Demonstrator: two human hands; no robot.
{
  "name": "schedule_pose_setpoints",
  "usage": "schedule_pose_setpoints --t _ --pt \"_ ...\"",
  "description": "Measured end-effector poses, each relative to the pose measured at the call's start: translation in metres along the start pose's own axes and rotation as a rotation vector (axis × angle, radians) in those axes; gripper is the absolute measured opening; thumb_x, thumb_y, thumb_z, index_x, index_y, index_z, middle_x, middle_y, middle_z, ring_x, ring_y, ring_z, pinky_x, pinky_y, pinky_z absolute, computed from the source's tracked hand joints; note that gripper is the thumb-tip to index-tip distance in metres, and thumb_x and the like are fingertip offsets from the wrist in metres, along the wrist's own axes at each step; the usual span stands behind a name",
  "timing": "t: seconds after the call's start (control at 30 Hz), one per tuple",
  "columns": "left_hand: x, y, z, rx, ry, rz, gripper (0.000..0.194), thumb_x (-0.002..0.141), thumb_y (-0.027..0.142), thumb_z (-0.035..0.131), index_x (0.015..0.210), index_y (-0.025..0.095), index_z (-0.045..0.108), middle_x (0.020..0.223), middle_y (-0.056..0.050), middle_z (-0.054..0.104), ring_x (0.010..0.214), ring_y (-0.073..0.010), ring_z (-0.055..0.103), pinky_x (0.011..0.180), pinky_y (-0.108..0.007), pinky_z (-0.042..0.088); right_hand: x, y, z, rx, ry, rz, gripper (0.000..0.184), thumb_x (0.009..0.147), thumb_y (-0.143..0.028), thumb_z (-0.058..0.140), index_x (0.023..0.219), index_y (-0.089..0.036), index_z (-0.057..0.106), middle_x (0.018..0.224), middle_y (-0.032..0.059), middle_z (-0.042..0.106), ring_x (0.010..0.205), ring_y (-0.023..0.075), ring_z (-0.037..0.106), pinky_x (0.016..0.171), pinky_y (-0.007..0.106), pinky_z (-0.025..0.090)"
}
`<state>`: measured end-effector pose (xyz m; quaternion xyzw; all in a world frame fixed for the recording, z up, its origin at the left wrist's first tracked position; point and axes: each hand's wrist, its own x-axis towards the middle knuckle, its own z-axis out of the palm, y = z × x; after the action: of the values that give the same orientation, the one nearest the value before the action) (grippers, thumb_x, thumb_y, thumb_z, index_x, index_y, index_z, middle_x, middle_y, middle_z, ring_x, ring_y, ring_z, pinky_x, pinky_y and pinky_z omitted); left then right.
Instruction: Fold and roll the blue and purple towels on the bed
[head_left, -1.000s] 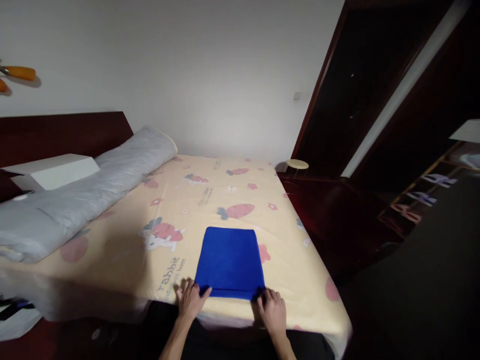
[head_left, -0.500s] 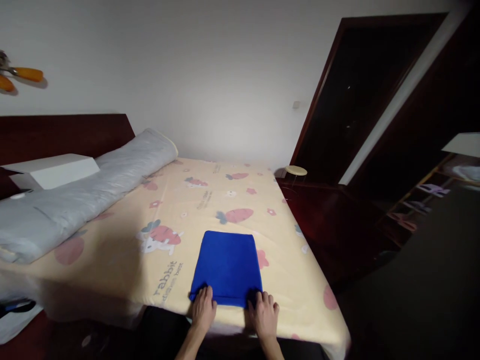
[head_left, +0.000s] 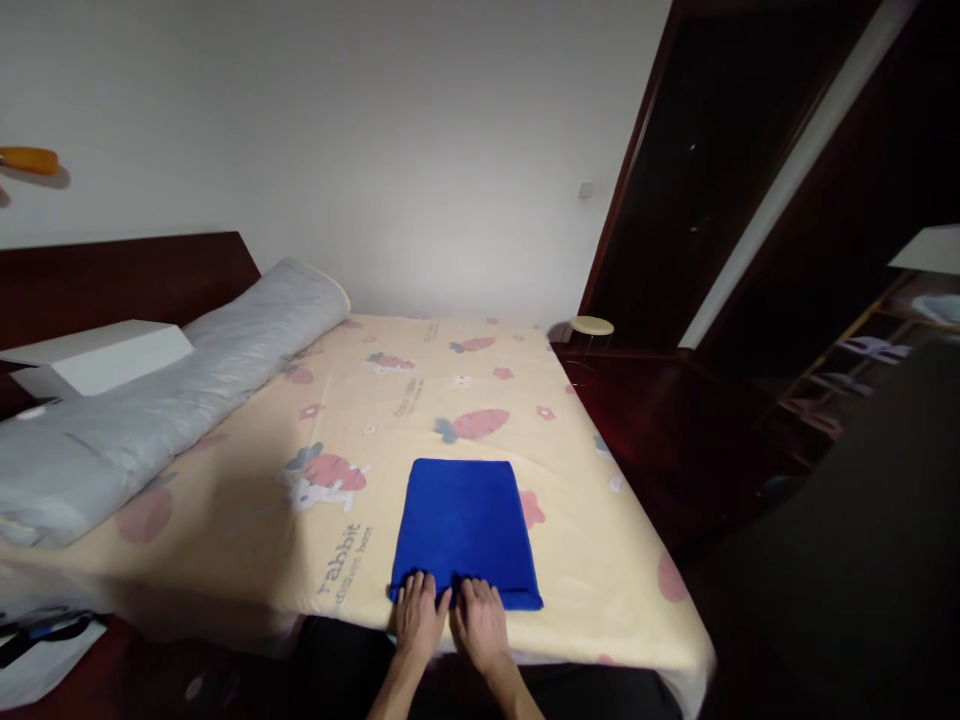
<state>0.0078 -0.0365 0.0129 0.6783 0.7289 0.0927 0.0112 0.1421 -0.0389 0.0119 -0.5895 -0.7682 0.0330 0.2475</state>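
Note:
A blue cloth (head_left: 465,520) lies flat on the bed, roughly rectangular, with its near edge turned over in a narrow roll. My left hand (head_left: 420,618) grips that edge near its left corner, fingers on top of the roll. Close beside it, my right hand (head_left: 481,620) has its fingers curled over the same edge around the middle. The thumbs sit near each other and are partly hidden. The right end of the roll sticks out past my right hand, untouched.
A patterned yellow sheet (head_left: 570,560) covers the bed. A grey rolled bedding bundle (head_left: 225,350) and a white box (head_left: 112,355) lie by the dark headboard (head_left: 135,265). Beyond the bed stands a round stool (head_left: 591,326); a shoe rack (head_left: 847,350) is at right.
My right hand has moved left along the near edge, from the right corner to the middle, beside my left hand. The view has shifted slightly.

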Motion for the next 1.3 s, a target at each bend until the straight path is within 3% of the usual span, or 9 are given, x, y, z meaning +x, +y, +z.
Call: schedule_pose_setpoints --t 0.2,0.37,0.63,0.83,1.0,1.3 --pt "0.003 -0.030 -0.025 -0.028 0.062 0.036 0.035 0.094 0.042 0.040 0.089 0.023 0.069 0.092 -0.006 0.068 0.097 -0.0240 0.059 0.089 -0.038 0.038 -0.014 0.064 -0.022 -0.050 0.080 0.090 0.014 0.091 -0.024 0.044 0.090 -0.020 0.057 0.082 0.0047 0.057 0.080 0.0229 0.053 0.076 0.035 0.035" --pt "0.003 -0.051 -0.032 -0.198 0.066 0.084 0.028 0.094 0.035 0.041 0.077 0.024 0.061 0.082 -0.001 0.063 0.092 -0.0191 0.058 0.084 -0.033 0.037 -0.024 0.106 -0.039 0.041 0.061 0.058 0.018 0.094 -0.026 0.040 0.088 -0.022 0.056 0.083 0.0044 0.057 0.078 0.0207 0.053 0.073 0.033 0.039" --pt "-0.001 -0.065 -0.033 -0.352 0.051 0.106 0.018 0.086 0.017 0.044 0.080 0.026 0.058 0.085 0.001 0.062 0.091 -0.0175 0.059 0.084 -0.032 0.038 -0.033 0.115 -0.042 0.172 0.092 0.021 0.028 0.096 -0.021 0.035 0.091 -0.022 0.062 0.090 0.0070 0.063 0.082 0.0202 0.058 0.074 0.033 0.044" --pt "-0.007 -0.070 -0.044 -0.372 0.003 0.121 0.036 0.068 0.002 0.042 0.089 0.026 0.058 0.094 0.001 0.063 0.097 -0.0181 0.058 0.089 -0.034 0.038 -0.048 0.124 -0.046 0.086 0.059 -0.035 0.038 0.086 -0.008 0.039 0.109 -0.024 0.065 0.109 0.0069 0.066 0.097 0.0222 0.058 0.083 0.036 0.042" --pt "-0.007 -0.066 -0.047 -0.288 0.005 0.068 0.037 0.068 0.000 0.041 0.087 0.026 0.059 0.096 0.001 0.064 0.100 -0.0194 0.055 0.090 -0.036 0.035 -0.052 0.124 -0.053 -0.041 -0.008 -0.047 0.045 0.080 -0.008 0.049 0.119 -0.026 0.063 0.119 0.0058 0.064 0.101 0.0247 0.055 0.087 0.039 0.039" --pt "-0.004 -0.073 -0.042 -0.286 0.033 0.030 0.031 0.076 0.006 0.041 0.089 0.025 0.060 0.095 0.000 0.065 0.100 -0.0199 0.054 0.092 -0.037 0.033 -0.041 0.123 -0.055 -0.100 -0.013 -0.052 0.043 0.077 -0.003 0.049 0.108 -0.027 0.066 0.110 0.0042 0.067 0.096 0.0235 0.055 0.086 0.037 0.036"
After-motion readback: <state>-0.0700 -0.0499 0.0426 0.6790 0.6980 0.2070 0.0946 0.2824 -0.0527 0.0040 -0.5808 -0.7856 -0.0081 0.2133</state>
